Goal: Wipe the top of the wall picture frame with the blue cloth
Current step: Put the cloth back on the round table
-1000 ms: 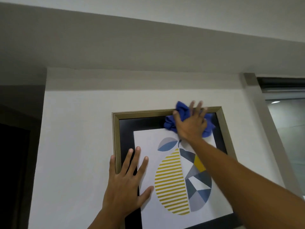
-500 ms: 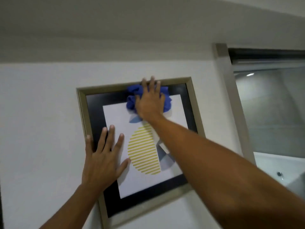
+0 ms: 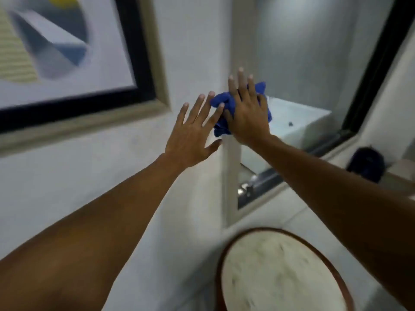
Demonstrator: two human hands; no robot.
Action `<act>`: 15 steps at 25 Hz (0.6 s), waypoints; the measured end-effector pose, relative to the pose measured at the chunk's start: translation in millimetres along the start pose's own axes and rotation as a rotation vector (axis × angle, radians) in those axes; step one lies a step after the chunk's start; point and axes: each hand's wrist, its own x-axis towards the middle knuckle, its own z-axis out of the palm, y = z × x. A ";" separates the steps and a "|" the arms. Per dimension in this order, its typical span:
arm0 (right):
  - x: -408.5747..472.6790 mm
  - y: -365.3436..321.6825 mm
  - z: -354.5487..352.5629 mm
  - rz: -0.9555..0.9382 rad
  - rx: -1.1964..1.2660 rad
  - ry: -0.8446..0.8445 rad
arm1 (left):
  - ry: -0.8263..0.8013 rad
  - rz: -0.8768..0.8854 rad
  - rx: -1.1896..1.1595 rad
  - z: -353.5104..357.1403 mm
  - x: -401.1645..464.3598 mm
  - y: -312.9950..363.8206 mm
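Observation:
The picture frame (image 3: 157, 63), gold with a black inner border, hangs on the white wall at the upper left; only its lower right corner shows and its top edge is out of view. My right hand (image 3: 248, 117) holds the crumpled blue cloth (image 3: 222, 115) under its palm, below and to the right of the frame, at the wall's corner. My left hand (image 3: 193, 133) is spread flat with fingers apart, just left of the cloth, its fingertips touching the cloth's edge.
A white wall corner (image 3: 229, 176) runs down the middle. Right of it is a dark-framed glass opening (image 3: 370, 75) with a ledge below. A dark blue object (image 3: 365, 163) sits on the ledge at the right. A round, brown-rimmed white top (image 3: 280, 272) lies below.
Both hands have come off the picture and dropped down to the right, the cloth with the right hand. The view has swung down and right, so the frame's top has left the picture.

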 end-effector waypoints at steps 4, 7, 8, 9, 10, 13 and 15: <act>-154.1 105.7 94.3 0.240 0.031 -0.316 | -0.255 0.023 -0.292 139.5 -57.7 142.4; -288.0 172.7 171.9 0.412 -0.009 -0.551 | -0.454 0.086 -0.482 249.1 -138.7 238.3; -330.4 187.9 196.2 0.450 -0.047 -0.617 | -0.510 0.100 -0.526 279.7 -169.2 264.3; -377.4 198.5 222.5 0.485 -0.086 -0.690 | -0.580 0.113 -0.549 310.2 -205.6 292.2; -416.4 204.7 245.3 0.516 -0.123 -0.758 | -0.653 0.123 -0.561 333.3 -236.3 313.5; -520.7 217.5 319.9 0.551 -0.171 -0.925 | -0.758 0.138 -0.544 405.9 -333.3 364.7; -573.8 214.9 366.3 0.601 -0.133 -0.977 | -0.842 0.120 -0.500 446.2 -383.9 383.3</act>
